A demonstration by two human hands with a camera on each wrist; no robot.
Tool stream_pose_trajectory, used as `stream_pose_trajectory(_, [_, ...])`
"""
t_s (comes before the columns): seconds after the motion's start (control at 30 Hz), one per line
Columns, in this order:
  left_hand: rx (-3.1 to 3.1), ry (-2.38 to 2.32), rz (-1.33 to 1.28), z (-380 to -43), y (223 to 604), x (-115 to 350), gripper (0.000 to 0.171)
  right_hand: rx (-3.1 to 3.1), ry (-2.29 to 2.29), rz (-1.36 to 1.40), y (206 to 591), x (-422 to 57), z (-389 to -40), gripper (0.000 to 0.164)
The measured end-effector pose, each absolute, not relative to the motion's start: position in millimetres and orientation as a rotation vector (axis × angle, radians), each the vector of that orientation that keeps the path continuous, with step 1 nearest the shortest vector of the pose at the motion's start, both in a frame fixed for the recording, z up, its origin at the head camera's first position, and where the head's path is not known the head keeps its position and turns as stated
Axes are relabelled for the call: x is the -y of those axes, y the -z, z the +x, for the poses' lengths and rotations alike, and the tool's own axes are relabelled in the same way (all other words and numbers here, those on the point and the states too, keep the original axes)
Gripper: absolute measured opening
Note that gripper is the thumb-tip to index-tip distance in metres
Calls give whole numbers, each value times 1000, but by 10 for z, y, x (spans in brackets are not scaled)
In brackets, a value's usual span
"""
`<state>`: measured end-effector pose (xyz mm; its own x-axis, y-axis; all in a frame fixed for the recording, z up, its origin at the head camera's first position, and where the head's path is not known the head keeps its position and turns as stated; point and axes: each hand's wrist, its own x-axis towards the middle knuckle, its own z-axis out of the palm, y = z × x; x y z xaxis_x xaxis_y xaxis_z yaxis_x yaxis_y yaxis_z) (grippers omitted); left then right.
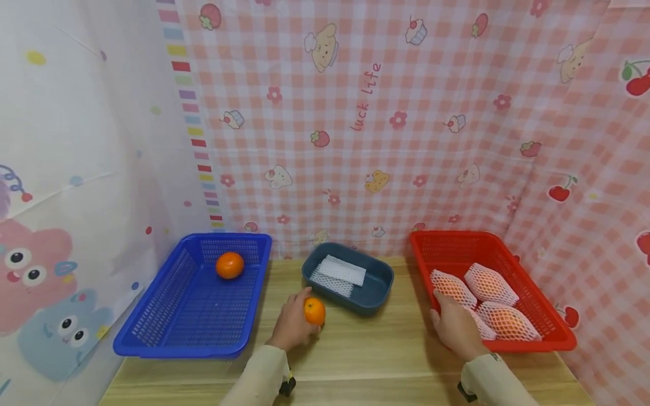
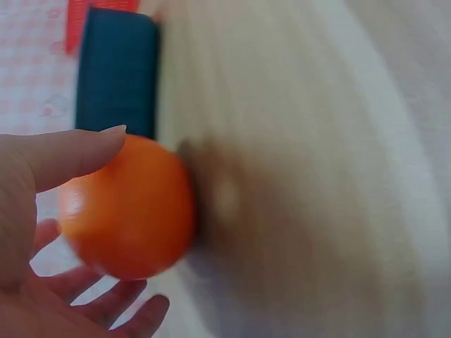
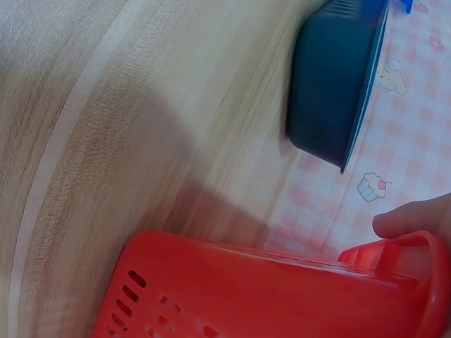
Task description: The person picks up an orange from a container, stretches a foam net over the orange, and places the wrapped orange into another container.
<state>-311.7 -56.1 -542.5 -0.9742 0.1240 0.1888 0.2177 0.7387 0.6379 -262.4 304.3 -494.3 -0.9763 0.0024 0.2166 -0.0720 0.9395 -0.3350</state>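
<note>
My left hand (image 1: pixel 294 322) holds an orange (image 1: pixel 315 311) low over the table, in front of the dark teal bin. In the left wrist view the thumb (image 2: pixel 102 149) lies over the orange's top and the other fingers curve beneath it. My right hand (image 1: pixel 454 327) is at the near left side of the red basket (image 1: pixel 550 307), over its rim beside fruits in foam nets (image 1: pixel 452 287). Its thumb (image 3: pixel 412 217) shows at the rim in the right wrist view. The other fingers are largely hidden, so I cannot tell what they grip.
A blue basket (image 1: pixel 200 316) on the left holds another orange fruit (image 1: pixel 230 265). The teal bin (image 1: pixel 378 290) stands between the baskets, with empty white foam nets (image 1: pixel 342 272) inside. A checked cloth (image 1: pixel 365 141) hangs behind the wooden table (image 1: pixel 376 361).
</note>
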Motion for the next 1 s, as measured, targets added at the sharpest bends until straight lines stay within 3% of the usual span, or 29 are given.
stream_pose_trajectory(0.2, [2743,1045,-238,-3163,5062,653,89,2891,-498,53,4944,-3051,-2633,52])
stream_pose_trajectory(0.43, [2626,980,-78,-3240,4706,1066,77,2895,-496,59,4962,-3044,-2652,51])
stream_pose_trajectory(0.7, [2853,946,2,-3163,4743,1464,81,2882,-500,61,4967,-3062,-2619,49])
stream_pose_trajectory(1.0, [2926,932,3,-3085,4866,1588,78,2887,-524,93,4928,-3071,-2643,50])
